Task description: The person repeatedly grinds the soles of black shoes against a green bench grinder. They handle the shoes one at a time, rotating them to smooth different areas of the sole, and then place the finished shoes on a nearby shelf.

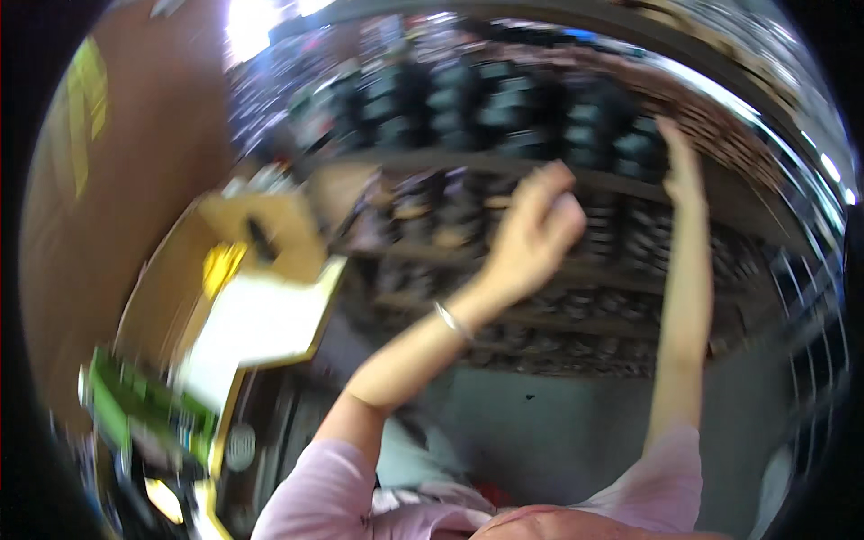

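Observation:
My left hand (540,220) is raised in front of the shelf rack, its fingers curled in and blurred. Whatever they may hold cannot be made out. A silver bracelet (453,320) circles that wrist. Farther right, my right hand (682,171) reaches up with its fingers stretched out, beside a stack of dark greenish rounded pieces (637,148). Blur hides whether the fingertips touch the stack. More such dark stacks (517,112) line the upper shelf (432,162). Smaller dark pieces (454,202) sit on the shelf below.
To the left stands an open cardboard box (171,279) with a yellow item (221,267) inside. A white sheet (261,310) lies in front of it. Nearer is a green bin (126,396). Brown stacked pieces (720,126) fill the far right, above a wire grid (814,315).

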The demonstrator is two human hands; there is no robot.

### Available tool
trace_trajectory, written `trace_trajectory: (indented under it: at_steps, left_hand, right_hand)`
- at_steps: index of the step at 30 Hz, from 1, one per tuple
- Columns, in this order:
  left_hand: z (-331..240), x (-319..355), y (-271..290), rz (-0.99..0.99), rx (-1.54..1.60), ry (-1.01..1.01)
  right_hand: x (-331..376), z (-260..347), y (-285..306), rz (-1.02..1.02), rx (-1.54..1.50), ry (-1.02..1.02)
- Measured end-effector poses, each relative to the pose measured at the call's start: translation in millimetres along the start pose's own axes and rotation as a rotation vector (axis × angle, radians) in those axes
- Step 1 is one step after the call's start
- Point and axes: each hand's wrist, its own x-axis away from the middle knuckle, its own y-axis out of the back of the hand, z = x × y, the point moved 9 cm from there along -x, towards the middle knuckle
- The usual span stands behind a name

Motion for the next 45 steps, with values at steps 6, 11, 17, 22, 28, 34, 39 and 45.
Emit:
trace_trajectory:
  at_steps: [6,11,17,22,28,34,39,45]
  left_hand:
    - [45.9,397.1,150.7,0.117,-0.365,0.6]
    - [-112.8,597.3,307.5,-0.541,-0.999,1.237]
    - [-252.4,669.3,381.8,-1.487,-0.991,0.923]
    - [-385.5,666.0,462.0,-1.582,-1.6,0.438]
    - [-530.7,654.5,594.5,-0.791,-2.611,0.782]
    - [-585.5,702.9,646.6,-0.611,-2.263,1.077]
    - [-623.7,659.4,512.8,-1.1,-1.904,0.379]
    - [-525.9,679.6,334.4,-1.362,-1.509,0.281]
  right_hand:
    - [175.5,56.3,-35.1,-0.304,0.826,0.818]
    - [348.2,-134.2,-117.5,-0.031,0.836,0.059]
    - [527.7,-147.9,-418.2,0.335,-0.39,-0.368]
    - [613.8,-60.4,-515.1,0.42,-0.611,-0.474]
    - [644.7,-84.4,-518.8,0.533,-0.597,-0.635]
    - [653.3,-87.0,-519.3,0.711,-0.675,-0.729]
    - [691.3,-107.4,-503.6,0.857,-0.483,-0.831]
    - [825.1,-70.1,-480.8,1.381,-0.507,-1.22]
